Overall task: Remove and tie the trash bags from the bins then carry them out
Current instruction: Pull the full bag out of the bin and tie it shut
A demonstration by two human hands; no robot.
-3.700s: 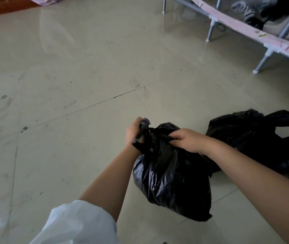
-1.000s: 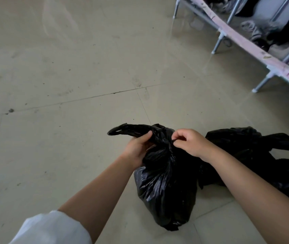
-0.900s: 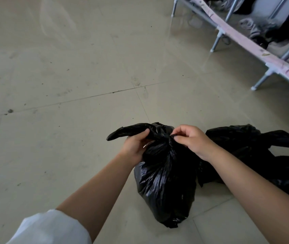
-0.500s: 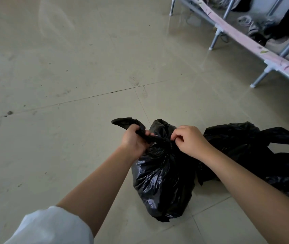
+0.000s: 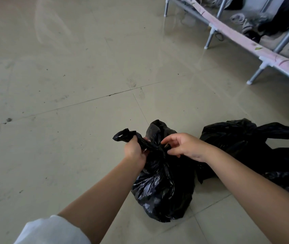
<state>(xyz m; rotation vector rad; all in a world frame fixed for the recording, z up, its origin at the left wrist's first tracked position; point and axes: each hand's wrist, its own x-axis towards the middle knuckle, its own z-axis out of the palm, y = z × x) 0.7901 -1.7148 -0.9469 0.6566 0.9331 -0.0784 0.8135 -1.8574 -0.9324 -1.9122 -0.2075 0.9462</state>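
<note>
**Knotting the bag**

A black bag (image 5: pixel 163 187) stands on the tiled floor (image 5: pixel 69 120). The left hand (image 5: pixel 134 149) grips one twisted end; the right hand (image 5: pixel 186 147) holds loosely curled fingers at the knot. A second bag (image 5: pixel 256 147) lies just right.

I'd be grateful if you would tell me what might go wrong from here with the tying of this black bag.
1. The right hand has its fingers loosened at the knot, so the twisted neck may slacken before it is pulled tight.
2. The left hand grips only one thin tail; a hard pull might tear the plastic.
3. The second bag lies close beside the trash bag and its loose strip could get caught up.
</note>
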